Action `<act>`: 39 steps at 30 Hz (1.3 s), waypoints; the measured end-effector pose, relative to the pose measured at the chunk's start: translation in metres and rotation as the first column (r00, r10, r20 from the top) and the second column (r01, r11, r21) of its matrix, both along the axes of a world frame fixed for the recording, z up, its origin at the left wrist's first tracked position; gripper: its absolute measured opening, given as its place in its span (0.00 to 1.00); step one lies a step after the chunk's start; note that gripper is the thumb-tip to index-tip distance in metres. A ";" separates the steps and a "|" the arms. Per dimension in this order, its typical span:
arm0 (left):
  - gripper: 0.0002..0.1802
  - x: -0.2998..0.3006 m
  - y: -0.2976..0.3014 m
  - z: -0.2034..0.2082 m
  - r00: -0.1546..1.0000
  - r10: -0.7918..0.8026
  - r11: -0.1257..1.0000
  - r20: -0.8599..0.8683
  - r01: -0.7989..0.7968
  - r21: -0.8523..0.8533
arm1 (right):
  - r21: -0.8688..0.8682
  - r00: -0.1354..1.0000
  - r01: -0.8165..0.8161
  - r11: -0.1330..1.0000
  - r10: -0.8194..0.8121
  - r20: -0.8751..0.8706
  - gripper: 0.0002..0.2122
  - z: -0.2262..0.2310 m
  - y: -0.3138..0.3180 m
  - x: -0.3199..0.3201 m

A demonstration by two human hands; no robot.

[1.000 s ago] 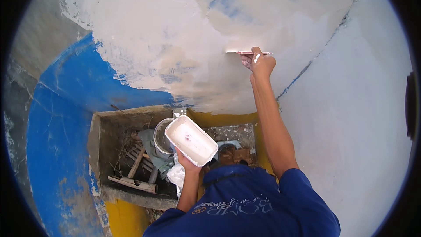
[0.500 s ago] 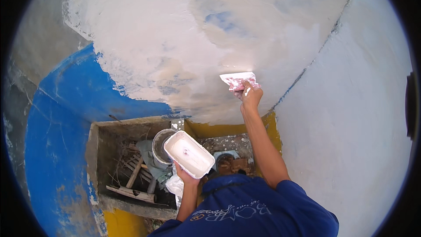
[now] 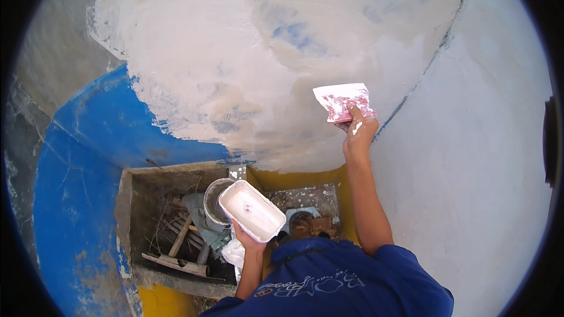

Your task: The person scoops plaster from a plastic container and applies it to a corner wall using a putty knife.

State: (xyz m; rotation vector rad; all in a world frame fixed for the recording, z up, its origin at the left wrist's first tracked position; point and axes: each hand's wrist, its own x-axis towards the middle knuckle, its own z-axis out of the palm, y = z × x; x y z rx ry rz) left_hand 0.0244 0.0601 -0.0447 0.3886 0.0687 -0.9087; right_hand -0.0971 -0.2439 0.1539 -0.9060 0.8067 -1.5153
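Right hand (image 3: 361, 130) up in front of the white-smeared wall (image 3: 282, 111), fingers (image 3: 354, 111) clamped on a flat red scraper (image 3: 346, 105) – thumb over its near face, other fingers mostly hidden behind. Blade sticks out past the fingertips, up and to the left, thick white paste along its top edge. Can't tell if it touches the wall. White blob on the hand near the thumb.

Left hand (image 3: 249, 239) low, fingers closed on the lower-left side of a white rectangular tub (image 3: 264, 199) – tub lies just beyond them, mouth up, white paste inside. Round bucket (image 3: 214, 201) partly behind tub; concrete trough (image 3: 176, 280) holds wood pieces (image 3: 181, 238) and grey-green cloth (image 3: 200, 214).
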 end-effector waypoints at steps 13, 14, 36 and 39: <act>0.37 0.001 -0.001 0.002 0.999 -0.012 1.000 -0.053 0.012 0.000 | -0.117 0.997 0.030 0.993 -0.039 -0.073 0.08 0.006 -0.016 0.014; 0.37 -0.001 0.000 0.004 1.000 -0.002 1.000 -0.029 0.002 0.000 | -0.141 0.994 0.041 0.989 -0.054 -0.093 0.09 0.000 -0.011 0.015; 0.37 0.006 0.007 0.007 1.000 0.018 1.000 -0.008 -0.018 0.022 | 0.167 0.997 -0.004 0.986 0.018 -0.080 0.08 -0.055 0.007 0.026; 0.37 0.006 0.009 0.001 1.000 -0.006 1.000 -0.016 0.007 0.018 | 0.291 0.998 -0.047 0.956 0.058 -0.031 0.08 -0.058 0.004 0.051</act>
